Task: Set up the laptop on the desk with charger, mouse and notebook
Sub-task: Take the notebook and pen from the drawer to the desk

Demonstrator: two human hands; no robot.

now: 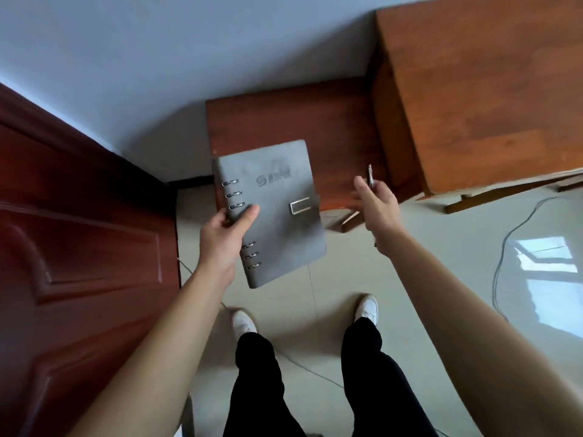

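We record our left hand [220, 236], fingers gripping the grey ring-bound notebook [279, 212] by its spine; right hand [375, 205], fingers holding a silver pen [370, 175].

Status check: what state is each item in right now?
notebook: closed, clasp strap over its edge, held in the air.
left hand: grips the notebook at its ringed spine.
right hand: holds a thin pen-like object.
cable: lies loose on the floor.

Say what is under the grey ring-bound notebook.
The grey notebook, gripped by the left hand, hangs over a low dark wooden table and tiled floor; fingers beneath are hidden.
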